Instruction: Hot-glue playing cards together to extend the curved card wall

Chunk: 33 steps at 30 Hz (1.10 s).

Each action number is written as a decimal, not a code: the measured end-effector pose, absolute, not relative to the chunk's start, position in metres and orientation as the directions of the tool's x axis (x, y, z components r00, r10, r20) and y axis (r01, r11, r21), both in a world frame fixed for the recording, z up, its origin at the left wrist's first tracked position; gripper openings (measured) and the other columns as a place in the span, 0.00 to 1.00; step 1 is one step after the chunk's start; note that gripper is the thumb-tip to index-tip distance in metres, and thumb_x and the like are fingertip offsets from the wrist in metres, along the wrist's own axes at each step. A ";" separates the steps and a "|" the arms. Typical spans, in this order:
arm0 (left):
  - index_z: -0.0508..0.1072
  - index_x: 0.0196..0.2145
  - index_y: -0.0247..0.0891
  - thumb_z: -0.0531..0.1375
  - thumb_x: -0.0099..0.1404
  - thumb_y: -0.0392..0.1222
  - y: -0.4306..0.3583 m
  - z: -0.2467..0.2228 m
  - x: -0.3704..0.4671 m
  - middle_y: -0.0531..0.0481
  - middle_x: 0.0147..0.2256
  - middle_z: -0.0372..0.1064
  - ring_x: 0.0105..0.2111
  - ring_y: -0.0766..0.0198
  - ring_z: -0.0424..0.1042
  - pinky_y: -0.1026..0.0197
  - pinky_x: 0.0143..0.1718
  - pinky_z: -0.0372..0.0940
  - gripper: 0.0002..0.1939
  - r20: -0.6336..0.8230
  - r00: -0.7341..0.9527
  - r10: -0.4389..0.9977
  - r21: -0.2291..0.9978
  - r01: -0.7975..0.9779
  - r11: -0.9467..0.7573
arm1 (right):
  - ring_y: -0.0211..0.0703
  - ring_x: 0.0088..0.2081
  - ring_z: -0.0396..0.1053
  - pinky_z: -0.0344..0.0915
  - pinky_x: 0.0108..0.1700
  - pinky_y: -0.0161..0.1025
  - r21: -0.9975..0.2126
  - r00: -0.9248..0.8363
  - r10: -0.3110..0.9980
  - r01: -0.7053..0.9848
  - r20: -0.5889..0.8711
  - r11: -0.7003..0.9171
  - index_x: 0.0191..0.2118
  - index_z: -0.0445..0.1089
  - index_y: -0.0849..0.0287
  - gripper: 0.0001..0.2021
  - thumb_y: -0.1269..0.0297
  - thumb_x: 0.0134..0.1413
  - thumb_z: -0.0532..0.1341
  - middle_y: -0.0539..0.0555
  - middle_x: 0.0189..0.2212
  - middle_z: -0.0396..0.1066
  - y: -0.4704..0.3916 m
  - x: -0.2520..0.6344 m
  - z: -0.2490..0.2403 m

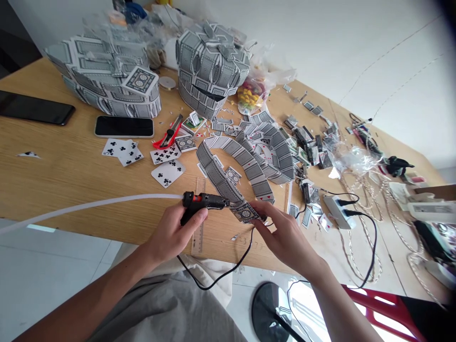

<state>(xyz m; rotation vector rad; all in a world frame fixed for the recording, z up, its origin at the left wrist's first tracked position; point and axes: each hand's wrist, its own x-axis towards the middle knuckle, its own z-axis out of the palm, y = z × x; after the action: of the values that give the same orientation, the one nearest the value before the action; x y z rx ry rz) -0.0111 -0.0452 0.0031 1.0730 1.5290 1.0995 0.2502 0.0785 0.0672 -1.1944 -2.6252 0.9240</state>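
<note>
My left hand [178, 231] is wrapped round a black hot glue gun [206, 201], with a long white glue stick [103, 203] trailing out of its back to the left. The gun's nozzle points right and meets a curved strip of joined playing cards [226, 183]. Between its thumb and fingers, my right hand [276, 228] pinches the near end of that strip. The strip arches back and round to the right. Behind it, a ring of joined cards [281, 166] rests on the table. A clear ruler [198, 232] lies partly beneath the gun.
Two large card-built forms, a boat-like one [107, 80] and a rounded one [210, 66], stand at the back. Phones [124, 127], a red cutter [170, 134] and loose cards [168, 173] lie left. Card scraps, a power strip [338, 212], cords and rope [366, 237] cover the right side.
</note>
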 end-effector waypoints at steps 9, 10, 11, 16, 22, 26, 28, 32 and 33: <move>0.77 0.38 0.37 0.55 0.75 0.64 -0.037 0.004 -0.002 0.53 0.25 0.66 0.27 0.63 0.66 0.62 0.30 0.61 0.26 -0.165 -0.180 0.970 0.975 0.120 0.188 | 0.50 0.46 0.81 0.77 0.41 0.43 -0.582 -0.696 0.707 0.630 -0.128 0.515 0.61 0.68 0.52 0.14 0.65 0.74 0.57 0.57 0.47 0.82 0.078 0.251 0.067; 0.76 0.38 0.38 0.55 0.76 0.63 -0.037 0.004 -0.001 0.54 0.25 0.66 0.27 0.63 0.66 0.62 0.30 0.61 0.25 -0.161 -0.179 0.971 0.977 0.114 0.183 | 0.50 0.46 0.81 0.77 0.42 0.43 -0.579 -0.698 0.705 0.628 -0.126 0.519 0.61 0.68 0.52 0.14 0.65 0.74 0.57 0.57 0.47 0.82 0.078 0.251 0.067; 0.76 0.38 0.38 0.55 0.76 0.63 -0.036 0.005 -0.001 0.54 0.25 0.66 0.26 0.63 0.65 0.62 0.30 0.61 0.25 -0.157 -0.179 0.971 0.978 0.111 0.179 | 0.50 0.46 0.81 0.77 0.43 0.43 -0.578 -0.700 0.704 0.627 -0.123 0.522 0.60 0.69 0.52 0.14 0.65 0.74 0.58 0.57 0.47 0.82 0.078 0.251 0.067; 0.75 0.37 0.37 0.55 0.76 0.63 -0.036 0.005 0.000 0.55 0.24 0.62 0.25 0.65 0.62 0.62 0.29 0.58 0.25 -0.157 -0.157 0.975 0.974 0.139 0.179 | 0.49 0.47 0.81 0.77 0.43 0.42 -0.583 -0.701 0.703 0.623 -0.120 0.522 0.61 0.68 0.52 0.14 0.65 0.74 0.58 0.55 0.48 0.82 0.078 0.252 0.065; 0.73 0.34 0.38 0.55 0.76 0.61 -0.035 0.005 0.000 0.55 0.23 0.63 0.26 0.65 0.63 0.62 0.30 0.58 0.24 -0.153 -0.152 0.976 0.967 0.179 0.179 | 0.48 0.47 0.80 0.77 0.45 0.43 -0.579 -0.696 0.707 0.630 -0.125 0.518 0.61 0.68 0.51 0.14 0.66 0.74 0.58 0.54 0.47 0.82 0.079 0.253 0.064; 0.74 0.35 0.37 0.55 0.76 0.62 -0.037 0.002 -0.002 0.56 0.23 0.61 0.25 0.64 0.62 0.61 0.30 0.57 0.25 -0.175 -0.136 0.975 0.960 0.197 0.199 | 0.48 0.45 0.80 0.77 0.44 0.42 -0.579 -0.699 0.706 0.625 -0.115 0.524 0.60 0.68 0.52 0.14 0.65 0.74 0.58 0.54 0.47 0.82 0.079 0.252 0.066; 0.74 0.35 0.37 0.55 0.76 0.62 -0.038 0.002 -0.003 0.56 0.22 0.61 0.25 0.64 0.62 0.61 0.30 0.57 0.25 -0.179 -0.132 0.975 0.956 0.209 0.204 | 0.47 0.45 0.80 0.77 0.43 0.42 -0.577 -0.698 0.706 0.625 -0.114 0.525 0.60 0.68 0.52 0.13 0.66 0.74 0.57 0.54 0.47 0.82 0.078 0.252 0.066; 0.74 0.35 0.37 0.55 0.76 0.61 -0.038 0.002 -0.005 0.56 0.23 0.61 0.25 0.64 0.61 0.61 0.29 0.55 0.25 -0.177 -0.134 0.975 0.948 0.242 0.205 | 0.48 0.45 0.80 0.78 0.41 0.41 -0.581 -0.702 0.704 0.620 -0.109 0.528 0.60 0.68 0.52 0.13 0.65 0.75 0.57 0.55 0.47 0.82 0.078 0.253 0.065; 0.75 0.34 0.37 0.55 0.76 0.61 -0.038 0.002 -0.006 0.56 0.23 0.61 0.25 0.64 0.61 0.61 0.29 0.55 0.25 -0.180 -0.131 0.975 0.946 0.248 0.208 | 0.48 0.44 0.80 0.78 0.41 0.42 -0.582 -0.703 0.703 0.618 -0.106 0.530 0.60 0.68 0.53 0.13 0.65 0.75 0.57 0.55 0.47 0.82 0.079 0.254 0.065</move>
<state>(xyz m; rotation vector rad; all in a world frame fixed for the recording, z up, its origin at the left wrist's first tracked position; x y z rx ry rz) -0.0061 -0.0377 0.0020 1.1929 1.5680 0.9995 0.2536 0.0785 0.0649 -1.1392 -2.6217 0.9113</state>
